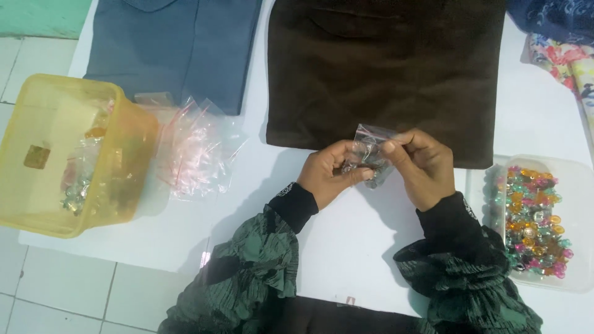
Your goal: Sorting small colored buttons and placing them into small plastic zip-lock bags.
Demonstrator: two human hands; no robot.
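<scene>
Both of my hands hold one small clear zip bag point(369, 148) with a few beads inside, above the white table point(346, 235). My left hand point(328, 174) pinches the bag's lower left side. My right hand point(422, 167) grips its top right edge with thumb and fingers. The bag hangs in front of the lower edge of a dark brown folded cloth point(387, 68).
A clear tray point(578, 216) of colourful beads point(531, 218) sits at the right. A pile of empty small zip bags point(195, 145) lies left of centre. A yellow plastic tub point(71, 154) with filled bags stands far left. A blue-grey folded cloth point(176, 46) lies at the back.
</scene>
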